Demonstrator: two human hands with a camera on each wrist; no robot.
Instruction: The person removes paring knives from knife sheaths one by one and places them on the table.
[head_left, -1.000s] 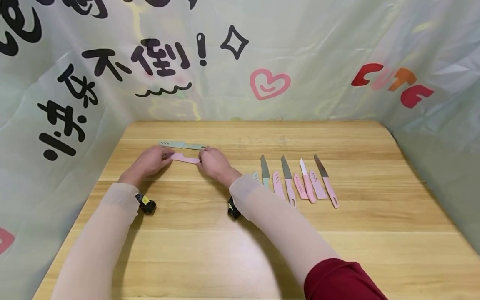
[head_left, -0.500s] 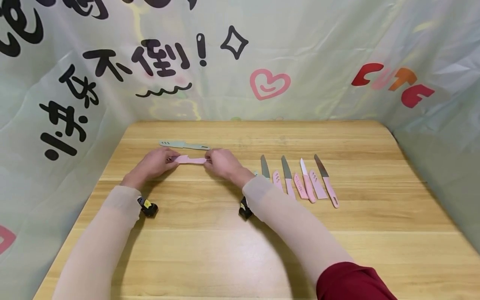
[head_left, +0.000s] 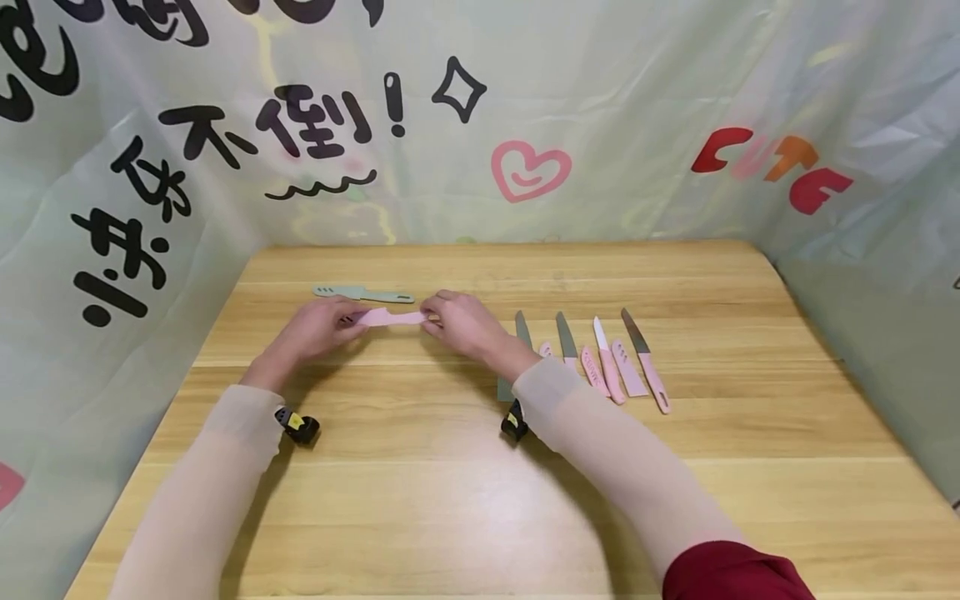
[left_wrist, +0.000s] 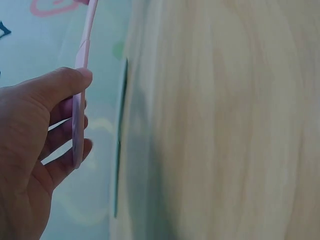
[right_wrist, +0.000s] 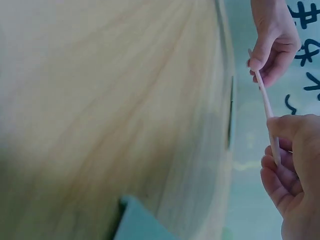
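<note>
A pink knife in its pink sheath (head_left: 382, 317) is held level between my two hands. My left hand (head_left: 318, 329) pinches the sheath end, with the thumb on one side and fingertips behind in the left wrist view. My right hand (head_left: 468, 329) pinches the handle end; its thumb and fingers close on the handle (right_wrist: 270, 131) in the right wrist view. The knife appears raised off the table. Just behind it, a grey-green sheathed knife (head_left: 363, 294) lies flat on the wood. Fingers cover both ends of the pink knife.
To the right lie several bare knives, including a white-bladed one (head_left: 609, 362) and a dark-bladed one (head_left: 647, 360). Pink sheaths (head_left: 629, 368) lie among them. A green sheath (head_left: 505, 389) is partly behind my right forearm. A printed cloth (head_left: 615, 108) hangs behind the table.
Both hands have shifted to the right with the pink knife, the right hand farther, so more of its handle shows. The grey-green sheathed knife has stayed in place.
</note>
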